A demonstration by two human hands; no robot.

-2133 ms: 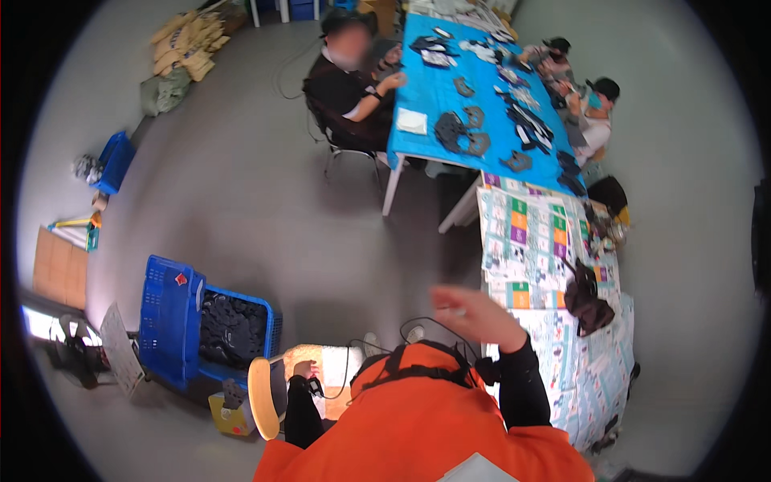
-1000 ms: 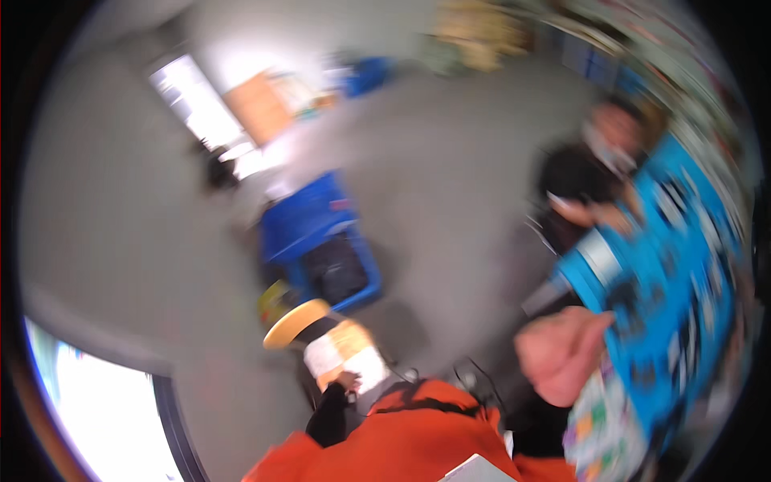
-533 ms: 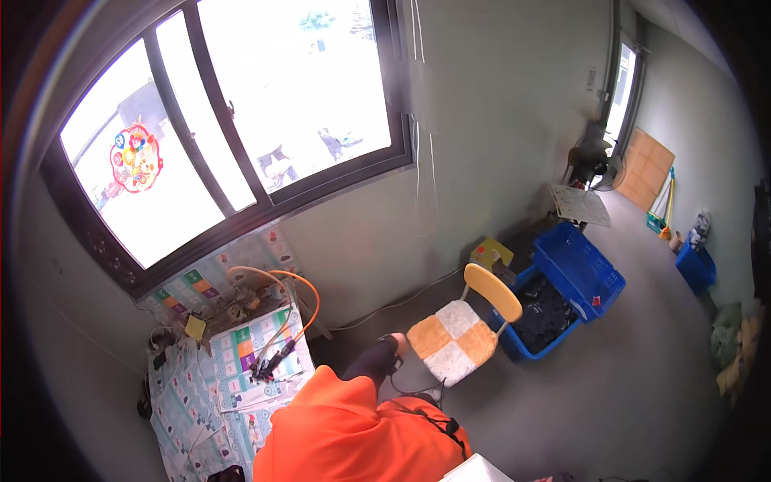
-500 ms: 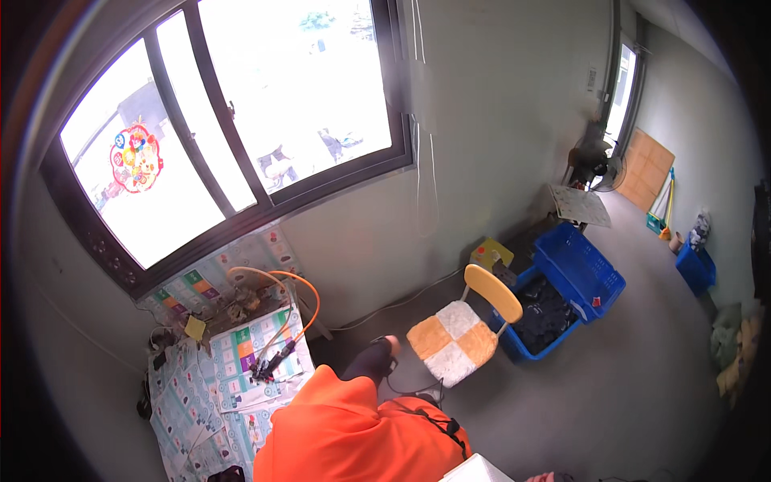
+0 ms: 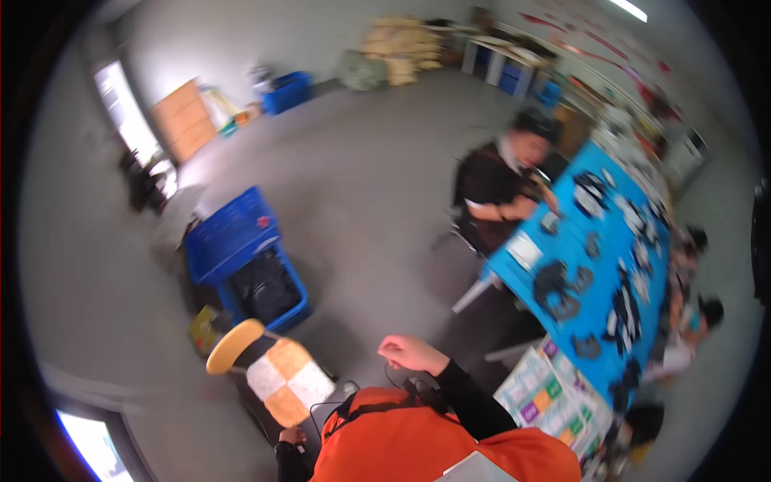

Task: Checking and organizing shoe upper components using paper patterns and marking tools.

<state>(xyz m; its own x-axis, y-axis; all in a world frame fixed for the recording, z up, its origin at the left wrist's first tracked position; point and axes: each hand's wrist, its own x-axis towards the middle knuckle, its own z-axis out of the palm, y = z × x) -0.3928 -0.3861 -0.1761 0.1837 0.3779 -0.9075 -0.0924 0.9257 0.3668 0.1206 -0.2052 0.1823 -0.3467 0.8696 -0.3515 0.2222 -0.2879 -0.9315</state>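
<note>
My right hand (image 5: 411, 354) is held out in front of my orange garment (image 5: 401, 438), its black-sleeved arm coming from the right. Its fingers look loosely curled, and I see nothing in them. My left hand (image 5: 291, 436) hangs low beside the chair (image 5: 289, 381), which has a yellow backrest and an orange and white checked cushion. That hand is small and blurred, so its fingers cannot be read. A thin dark cable runs down near my body, between the chair and my right hand.
A blue crate (image 5: 299, 309) of dark items stands beyond the chair, another blue crate (image 5: 233, 233) against it. To the right, a blue-covered table (image 5: 530, 281) bears dark and striped cloth pieces. One person (image 5: 494, 189) sits at its near side; others sit opposite. A paper-covered table (image 5: 522, 386) adjoins it.
My view has swung right, from the window and paper-covered table to the room with the blue table and people. My right hand has risen into full view; the left is now lower, by the chair.
</note>
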